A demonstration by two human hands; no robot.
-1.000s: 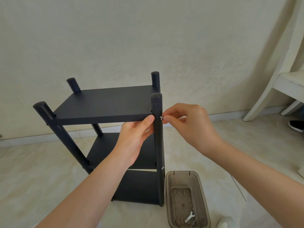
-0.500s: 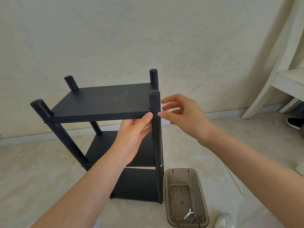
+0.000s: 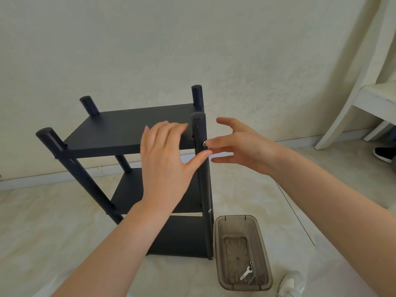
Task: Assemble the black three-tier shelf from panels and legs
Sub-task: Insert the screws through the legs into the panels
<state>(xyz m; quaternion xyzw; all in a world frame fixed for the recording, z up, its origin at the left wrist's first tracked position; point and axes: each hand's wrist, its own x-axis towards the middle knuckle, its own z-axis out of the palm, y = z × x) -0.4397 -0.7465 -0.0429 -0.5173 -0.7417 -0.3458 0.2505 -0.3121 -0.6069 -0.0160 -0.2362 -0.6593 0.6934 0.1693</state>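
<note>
- Shelf (image 3: 128,194) stands upright on the floor (image 3: 42,232).
- Left hand (image 3: 165,159), fingers straight, over top panel (image 3: 115,129); thumb seemingly touches front leg (image 3: 199,129).
- Right hand (image 3: 246,146), fingers spread, at leg's 3 o'clock, fingertip by screw (image 3: 204,143).

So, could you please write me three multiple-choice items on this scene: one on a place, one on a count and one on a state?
1. Where is the bin?
A: on the chair. B: on the floor, right of the shelf. C: on the middle tier.
2. How many legs rise above the top panel?
A: two. B: three. C: four.
3. How is the right hand?
A: open, a fingertip at the screw. B: gripping a wrench. C: out of view.

Key:
1 B, it stands on the floor beside the shelf.
2 C, four round tops show, one at each corner.
3 A, its fingers are spread and hold nothing.
</note>
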